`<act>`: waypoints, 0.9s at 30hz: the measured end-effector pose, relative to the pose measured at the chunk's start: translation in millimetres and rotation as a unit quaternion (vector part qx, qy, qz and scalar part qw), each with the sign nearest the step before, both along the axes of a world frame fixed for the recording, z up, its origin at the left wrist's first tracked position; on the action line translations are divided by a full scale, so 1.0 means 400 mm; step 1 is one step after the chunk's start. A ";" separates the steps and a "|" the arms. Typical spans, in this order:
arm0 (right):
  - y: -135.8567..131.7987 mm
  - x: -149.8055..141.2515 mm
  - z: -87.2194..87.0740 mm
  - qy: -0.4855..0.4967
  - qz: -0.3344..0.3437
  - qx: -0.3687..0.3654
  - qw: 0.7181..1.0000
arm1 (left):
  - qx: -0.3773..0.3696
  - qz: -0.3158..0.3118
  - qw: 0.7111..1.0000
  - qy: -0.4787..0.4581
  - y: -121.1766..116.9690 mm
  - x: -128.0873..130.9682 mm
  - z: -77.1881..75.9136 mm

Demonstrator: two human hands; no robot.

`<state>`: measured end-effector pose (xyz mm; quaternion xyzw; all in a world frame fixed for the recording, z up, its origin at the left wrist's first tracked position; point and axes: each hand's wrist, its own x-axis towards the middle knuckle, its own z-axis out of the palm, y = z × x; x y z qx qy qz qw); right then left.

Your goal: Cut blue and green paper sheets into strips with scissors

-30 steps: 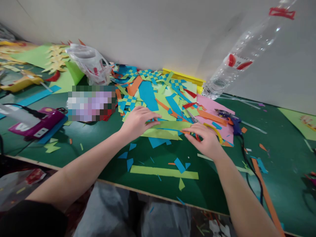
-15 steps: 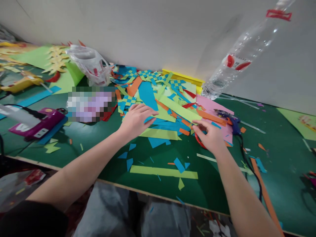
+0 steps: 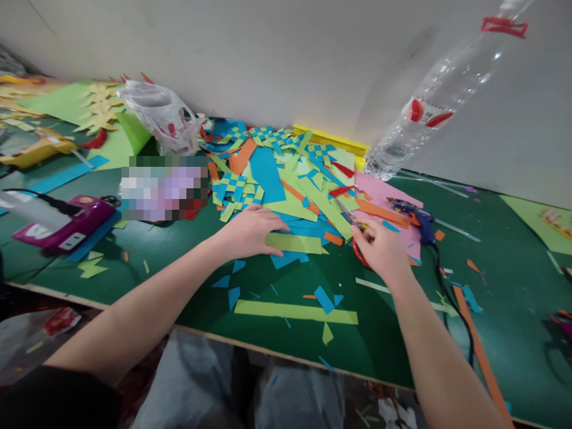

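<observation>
My right hand [image 3: 379,245] is closed around a pair of scissors [image 3: 361,253]. Their red handle shows below the fingers, and the blades point up and left over the paper. My left hand [image 3: 254,231] rests with fingers apart over the left end of a short light-green paper strip [image 3: 297,243], index finger above it and thumb below. Blue paper [image 3: 304,226] lies under and behind that strip. Between my hands a longer light-green strip [image 3: 325,205] slants across the pile, its near end close to the scissors. Woven blue-and-green paper pieces [image 3: 235,186] lie just beyond my left hand.
A blue glue gun [image 3: 422,225] with a black cord lies on pink paper at right. A clear plastic bottle [image 3: 429,113] stands behind. On the left are a purple power strip [image 3: 74,223], a yellow glue gun [image 3: 42,148] and a white plastic bag [image 3: 161,113]. Scraps litter the green table [image 3: 357,351].
My left hand has come down toward me onto the short green strip. The longer green strip has swung to a steeper slant, and the scissor blades now show at my right hand.
</observation>
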<state>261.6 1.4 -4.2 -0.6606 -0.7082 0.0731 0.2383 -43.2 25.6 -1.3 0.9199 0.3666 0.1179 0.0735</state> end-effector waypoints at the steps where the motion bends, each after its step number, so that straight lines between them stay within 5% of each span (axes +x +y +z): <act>1: -0.002 -0.003 0.000 -0.008 0.008 0.007 1.000 | 0.000 -0.001 1.000 0.000 0.001 0.000 -0.001; 9: -0.020 -0.037 0.000 -0.068 0.183 0.105 0.975 | 0.011 -0.018 1.000 -0.007 0.000 0.002 0.001; 14: -0.029 -0.058 0.009 -0.111 0.312 0.095 0.939 | 0.031 -0.026 0.999 -0.030 0.000 0.002 -0.002; 27: -0.031 -0.077 0.000 -0.090 0.339 0.112 0.930 | 0.094 -0.060 0.991 -0.068 -0.010 0.015 0.001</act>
